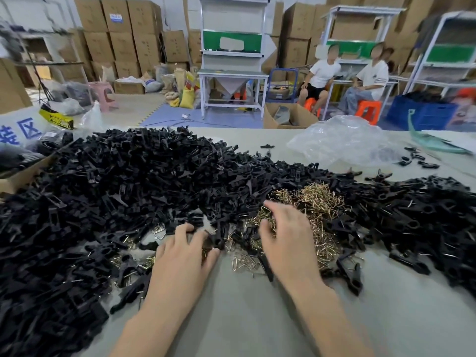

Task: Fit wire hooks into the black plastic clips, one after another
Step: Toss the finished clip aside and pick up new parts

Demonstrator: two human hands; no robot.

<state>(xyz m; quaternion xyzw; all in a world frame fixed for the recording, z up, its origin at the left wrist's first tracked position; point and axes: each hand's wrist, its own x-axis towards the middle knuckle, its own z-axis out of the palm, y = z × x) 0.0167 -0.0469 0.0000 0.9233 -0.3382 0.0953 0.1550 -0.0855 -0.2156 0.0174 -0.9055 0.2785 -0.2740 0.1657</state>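
A huge heap of black plastic clips [123, 181] covers the left and middle of the grey table [244, 318]. A second spread of black clips [417, 217] with wire fitted lies at the right. Between them sits a pile of brass-coloured wire hooks [314, 202]. My left hand [183, 256] reaches to the edge of the heap, its fingertips on a black clip [219, 237]. My right hand [286, 235] lies over the hook pile with fingers curled down into the hooks; what it holds is hidden.
A crumpled clear plastic bag [342, 143] lies at the table's far right. A cardboard box [20, 173] stands at the left edge. Beyond the table two people sit on orange stools [367, 109], among white workbenches [231, 73] and stacked cartons.
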